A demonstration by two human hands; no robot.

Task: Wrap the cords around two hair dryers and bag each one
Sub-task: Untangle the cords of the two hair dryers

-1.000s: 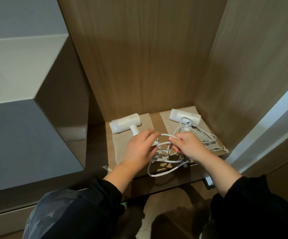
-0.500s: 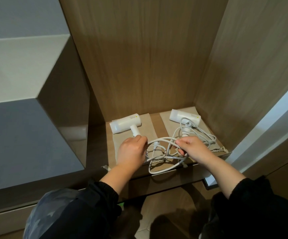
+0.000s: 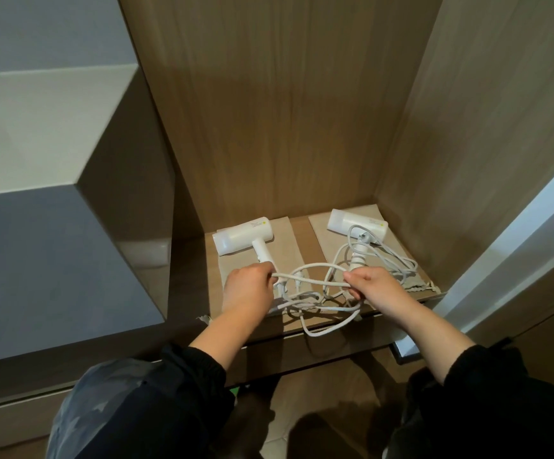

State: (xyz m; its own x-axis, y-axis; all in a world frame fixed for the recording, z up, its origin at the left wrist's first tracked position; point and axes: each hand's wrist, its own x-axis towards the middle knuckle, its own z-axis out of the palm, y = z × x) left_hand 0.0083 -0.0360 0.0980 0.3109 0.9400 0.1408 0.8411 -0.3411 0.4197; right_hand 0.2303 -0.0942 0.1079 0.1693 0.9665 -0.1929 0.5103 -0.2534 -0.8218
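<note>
Wooden shelf (image 3: 303, 236), left dryer (image 3: 244, 238) and right dryer (image 3: 356, 225) flat on their bags (image 3: 293, 251). Left hand (image 3: 247, 289) grips the cord (image 3: 308, 267), right hand (image 3: 373, 286) pinches it, the strand stretched sideways between them. Left dryer lies just beyond the left hand, handle pointing back at it, so that's the nearer reach.

cords (image 3: 305, 294) tangle across the shelf (image 3: 302, 240) front (open room above).

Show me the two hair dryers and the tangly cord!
left hair dryer (image 3: 244, 238), head view, on its barrel.
right hair dryer (image 3: 341, 221), head view, on its barrel.
cord (image 3: 315, 265), head view, on its raised loop.
</note>
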